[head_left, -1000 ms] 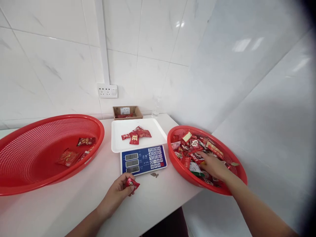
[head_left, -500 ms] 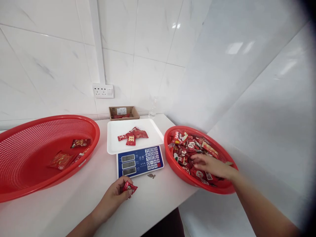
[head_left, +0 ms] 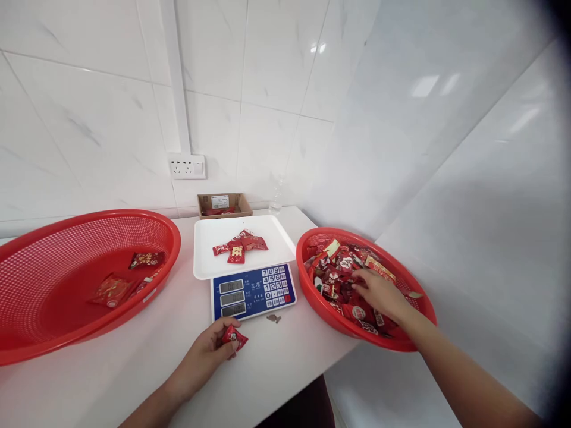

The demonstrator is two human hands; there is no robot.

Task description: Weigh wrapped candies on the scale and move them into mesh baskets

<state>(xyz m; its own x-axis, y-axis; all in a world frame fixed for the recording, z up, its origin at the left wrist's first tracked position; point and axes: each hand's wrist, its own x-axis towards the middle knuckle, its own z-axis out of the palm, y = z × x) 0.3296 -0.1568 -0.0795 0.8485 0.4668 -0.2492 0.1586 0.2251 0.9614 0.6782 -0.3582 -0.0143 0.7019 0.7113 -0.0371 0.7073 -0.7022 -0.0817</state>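
My left hand [head_left: 215, 348] is closed on a small red wrapped candy [head_left: 234, 339], just in front of the scale's display panel. My right hand [head_left: 379, 291] is over the round red basket [head_left: 307, 282] at the right, its fingers apart and touching the heap of red wrapped candies [head_left: 345, 261] inside; some fingertips are partly hidden. Between the hands stands a digital scale [head_left: 254, 291] with a blue keypad panel. On its white tray [head_left: 209, 238] lie several red candy packets [head_left: 236, 254].
A larger red basket [head_left: 53, 244] at the left holds a few red packets [head_left: 147, 259]. Behind the scale is a cardboard box [head_left: 243, 205] with red packets inside, beside a clear plastic bottle [head_left: 275, 199]. A small brown scrap [head_left: 273, 318] lies before the scale.
My right hand has shifted slightly within the right basket, and a packet near its far rim has tipped over. My left hand stays in place with the candy.
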